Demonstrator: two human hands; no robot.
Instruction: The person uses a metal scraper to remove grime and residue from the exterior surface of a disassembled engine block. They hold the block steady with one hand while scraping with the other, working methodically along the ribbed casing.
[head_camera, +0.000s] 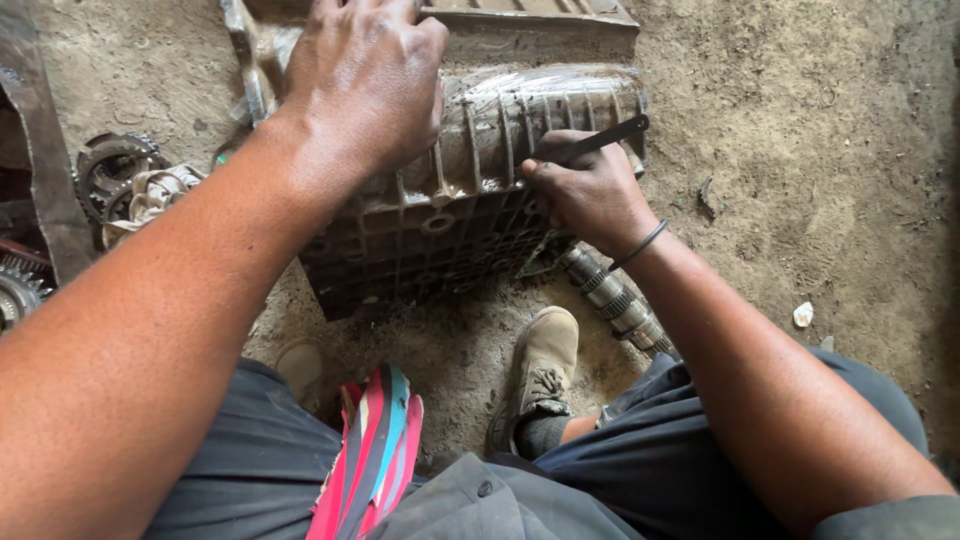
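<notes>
A ribbed grey metal housing (470, 200), dirty and oily, stands on the dirt floor in front of me. My left hand (365, 80) lies flat on its upper left part, fingers spread over the top edge. My right hand (590, 190) is closed around a thin dark flat tool (600, 140), whose free end points up and right over the housing's ribs. A dark band circles my right wrist.
A splined metal shaft (615, 300) lies under my right forearm. Gears (110, 175) and other metal parts sit at the left edge. My shoes (540, 370) rest on the sandy ground below the housing. A striped red, blue and black seat edge (370, 460) shows between my knees.
</notes>
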